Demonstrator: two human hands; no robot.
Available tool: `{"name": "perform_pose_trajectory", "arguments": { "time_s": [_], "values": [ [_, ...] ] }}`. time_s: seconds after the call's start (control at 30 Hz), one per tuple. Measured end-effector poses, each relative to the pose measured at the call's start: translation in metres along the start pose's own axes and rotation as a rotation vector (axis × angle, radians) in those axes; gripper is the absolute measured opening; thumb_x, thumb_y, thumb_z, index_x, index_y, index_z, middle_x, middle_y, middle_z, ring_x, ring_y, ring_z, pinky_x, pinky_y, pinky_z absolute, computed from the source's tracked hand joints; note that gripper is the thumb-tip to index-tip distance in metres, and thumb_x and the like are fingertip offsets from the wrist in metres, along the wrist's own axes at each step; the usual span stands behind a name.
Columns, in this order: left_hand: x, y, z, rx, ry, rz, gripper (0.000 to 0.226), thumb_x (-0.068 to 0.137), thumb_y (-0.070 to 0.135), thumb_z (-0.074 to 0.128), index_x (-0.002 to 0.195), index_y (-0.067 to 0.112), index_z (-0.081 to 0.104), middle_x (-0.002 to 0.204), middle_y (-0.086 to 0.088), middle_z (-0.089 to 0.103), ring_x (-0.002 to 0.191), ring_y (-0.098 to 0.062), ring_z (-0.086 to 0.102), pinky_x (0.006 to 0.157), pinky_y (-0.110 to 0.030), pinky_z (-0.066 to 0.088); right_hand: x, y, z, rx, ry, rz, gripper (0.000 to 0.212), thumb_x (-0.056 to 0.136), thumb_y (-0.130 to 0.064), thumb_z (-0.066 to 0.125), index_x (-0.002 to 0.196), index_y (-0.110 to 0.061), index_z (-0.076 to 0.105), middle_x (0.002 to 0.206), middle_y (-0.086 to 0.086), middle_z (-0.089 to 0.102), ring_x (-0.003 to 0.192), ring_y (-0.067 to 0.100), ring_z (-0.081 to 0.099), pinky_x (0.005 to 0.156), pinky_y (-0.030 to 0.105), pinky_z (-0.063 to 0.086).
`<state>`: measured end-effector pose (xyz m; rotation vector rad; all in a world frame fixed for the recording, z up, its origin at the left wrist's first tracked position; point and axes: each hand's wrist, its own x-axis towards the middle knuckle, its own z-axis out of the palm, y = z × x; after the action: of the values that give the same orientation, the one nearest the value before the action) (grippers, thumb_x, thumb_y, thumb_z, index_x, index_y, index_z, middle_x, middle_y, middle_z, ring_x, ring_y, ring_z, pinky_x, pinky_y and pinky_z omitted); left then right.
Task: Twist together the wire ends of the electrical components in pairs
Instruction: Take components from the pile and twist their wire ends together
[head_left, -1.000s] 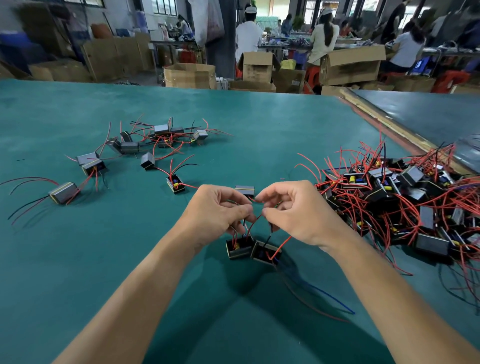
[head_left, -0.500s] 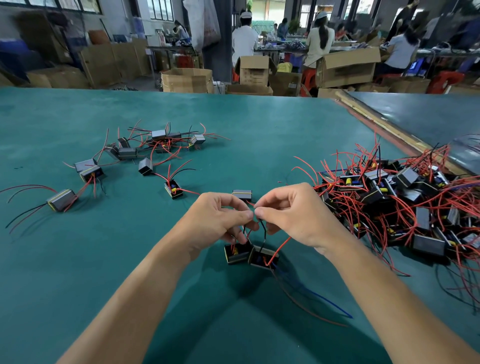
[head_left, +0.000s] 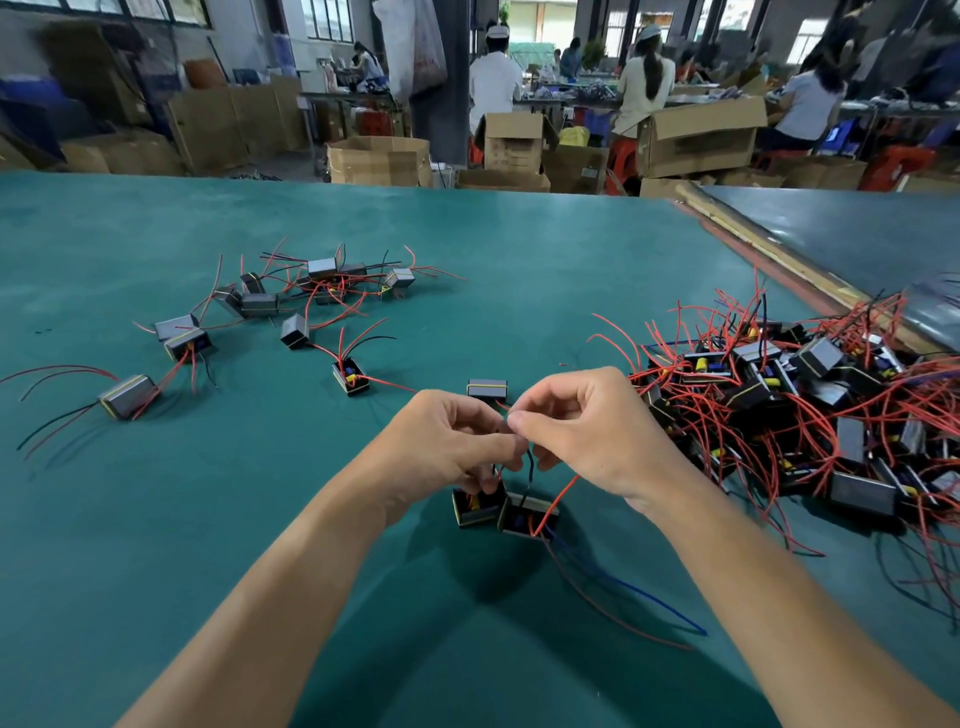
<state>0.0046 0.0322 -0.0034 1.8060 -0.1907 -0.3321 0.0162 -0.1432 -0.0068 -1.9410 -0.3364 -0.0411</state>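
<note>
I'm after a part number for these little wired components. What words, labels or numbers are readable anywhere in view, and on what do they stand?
No text can be read.
Cardboard boxes: dark print on the sides, too blurred to read.
Pile of components: no legible marking; any print is too small to tell.
Nearest two components: yellow and blue parts show, but no readable label.

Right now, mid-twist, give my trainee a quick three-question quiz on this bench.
1. True or false: the big pile lies on the person's right side.
2. The left hand and right hand both pinch: A) wires B) a carton C) tape.
3. Fill in: ___ components sit just below the hands.
Key: 1 true; 2 A; 3 two.
</note>
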Motion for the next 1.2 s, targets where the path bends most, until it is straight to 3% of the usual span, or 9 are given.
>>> {"name": "perform_pose_trajectory", "arguments": {
  "time_s": [0.1, 0.23, 0.37, 0.53, 0.8, 0.87, 0.97, 1.07, 1.2],
  "values": [
    [-0.001, 0.000, 0.003, 0.047, -0.017, 0.026, 0.012, 0.082, 0.016, 0.076, 0.081, 0.004, 0.074, 0.067, -0.003, 0.070, 0.047, -0.010, 0.050, 0.048, -0.019, 0.042, -0.001, -0.001, -0.001, -0.028, -0.006, -0.015, 0.009, 0.079, -0.014, 0.068, 0.070, -0.015, 0.071, 0.064, 0.011, 0.071, 0.052, 0.020, 0.062, 0.057, 0.044, 0.055],
    [0.001, -0.001, 0.006, -0.001, -0.001, 0.013, 0.009, 0.084, 0.005, 0.070, 0.081, -0.004, 0.070, 0.054, 0.001, 0.057, 0.042, -0.011, 0.036, 0.044, -0.017, 0.028, 0.000, -0.003, -0.002, -0.024, -0.013, 0.004, 0.015, 0.081, -0.007, 0.067, 0.066, -0.010, 0.068, 0.063, 0.012, 0.069, 0.049, 0.016, 0.057, 0.049, 0.031, 0.051],
    [0.001, 0.000, 0.006, -0.044, -0.008, -0.027, 0.008, 0.085, 0.003, 0.065, 0.079, 0.005, 0.070, 0.058, -0.002, 0.057, 0.044, -0.012, 0.039, 0.044, -0.016, 0.033, 0.000, -0.003, -0.003, -0.008, -0.037, 0.005, 0.015, 0.083, -0.004, 0.067, 0.069, -0.008, 0.068, 0.063, 0.015, 0.067, 0.048, 0.014, 0.057, 0.048, 0.028, 0.051],
    [0.002, 0.002, -0.003, -0.136, 0.044, -0.068, 0.006, 0.089, 0.004, 0.065, 0.086, 0.010, 0.065, 0.079, -0.010, 0.075, 0.047, -0.013, 0.058, 0.049, -0.020, 0.049, 0.002, -0.002, -0.004, -0.006, -0.009, 0.011, 0.015, 0.085, -0.006, 0.070, 0.070, -0.008, 0.069, 0.060, 0.010, 0.068, 0.047, 0.014, 0.059, 0.052, 0.030, 0.052],
    [0.002, -0.002, 0.000, -0.057, 0.107, -0.069, 0.005, 0.090, 0.010, 0.067, 0.087, 0.006, 0.067, 0.078, -0.009, 0.076, 0.045, -0.014, 0.060, 0.044, -0.019, 0.045, 0.000, -0.004, -0.002, -0.091, 0.035, -0.043, 0.013, 0.083, -0.018, 0.076, 0.071, -0.023, 0.074, 0.057, -0.010, 0.067, 0.048, 0.003, 0.054, 0.063, 0.036, 0.056],
    [0.001, -0.002, 0.000, -0.051, 0.092, -0.057, 0.006, 0.090, 0.012, 0.068, 0.089, 0.007, 0.070, 0.078, -0.008, 0.076, 0.046, -0.013, 0.060, 0.045, -0.019, 0.046, -0.001, -0.003, -0.001, -0.120, 0.035, -0.042, 0.010, 0.082, -0.021, 0.077, 0.074, -0.025, 0.075, 0.053, -0.007, 0.065, 0.049, 0.004, 0.052, 0.065, 0.040, 0.057],
    [0.001, 0.000, -0.002, -0.085, 0.025, -0.045, 0.011, 0.088, 0.005, 0.066, 0.086, 0.009, 0.076, 0.084, -0.010, 0.076, 0.048, -0.011, 0.061, 0.048, -0.019, 0.048, 0.000, -0.003, 0.000, -0.119, 0.024, -0.066, 0.009, 0.082, -0.016, 0.078, 0.074, -0.022, 0.077, 0.054, -0.006, 0.065, 0.050, 0.004, 0.051, 0.054, 0.028, 0.048],
    [-0.001, 0.001, -0.006, -0.108, -0.078, -0.060, 0.017, 0.084, 0.001, 0.067, 0.085, 0.013, 0.079, 0.091, -0.012, 0.075, 0.053, -0.011, 0.061, 0.055, -0.020, 0.051, 0.001, -0.004, 0.000, -0.081, 0.012, -0.071, 0.009, 0.082, -0.010, 0.078, 0.075, -0.017, 0.077, 0.060, -0.009, 0.068, 0.051, -0.002, 0.054, 0.055, 0.014, 0.044],
    [-0.002, 0.001, -0.004, -0.111, -0.079, -0.052, 0.018, 0.068, 0.026, 0.081, 0.083, 0.016, 0.079, 0.085, -0.010, 0.074, 0.053, -0.012, 0.059, 0.058, -0.021, 0.052, 0.001, -0.004, -0.001, -0.054, -0.007, -0.063, 0.012, 0.082, -0.008, 0.077, 0.074, -0.017, 0.077, 0.065, 0.005, 0.072, 0.055, 0.008, 0.057, 0.057, 0.032, 0.051]
  ]
}}
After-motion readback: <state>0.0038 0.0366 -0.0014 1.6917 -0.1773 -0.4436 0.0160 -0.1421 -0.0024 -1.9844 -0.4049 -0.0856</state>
